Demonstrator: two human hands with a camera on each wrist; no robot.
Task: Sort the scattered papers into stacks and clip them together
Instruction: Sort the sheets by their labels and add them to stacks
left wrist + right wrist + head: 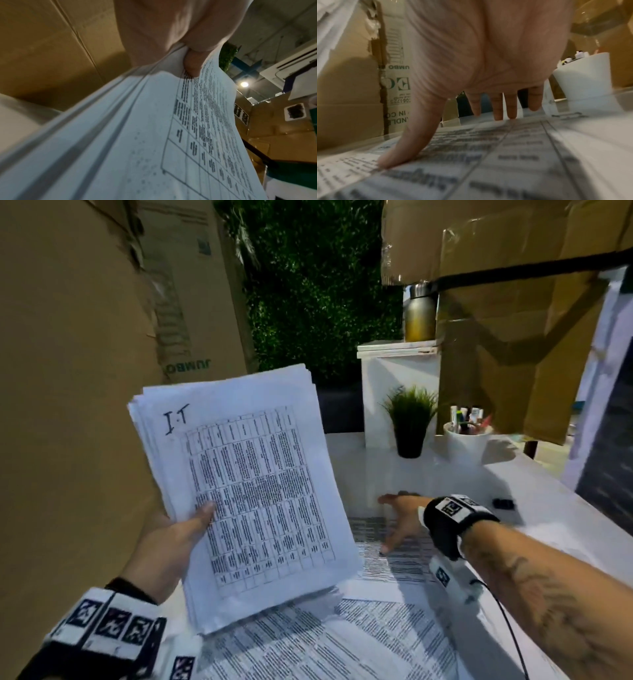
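Observation:
My left hand (178, 539) holds a thick stack of printed sheets (253, 494) up off the table, thumb (192, 65) on the top page, which carries a table and a handwritten "I.T". My right hand (399, 518) lies flat with spread, straight fingers on a printed sheet (394, 556) on the white table; the right wrist view shows the thumb (399, 152) and fingertips (498, 113) pressing that sheet (513, 155). More printed sheets (359, 635) lie overlapping near the front edge. A small black clip (503, 503) sits on the table right of my right hand.
A potted green plant (411, 419) and a white cup of pens (469, 440) stand at the back of the white table (548, 508). A white box (397, 378) carries a metal bottle (420, 313). Large cardboard boxes (68, 371) rise at the left and hang over the right.

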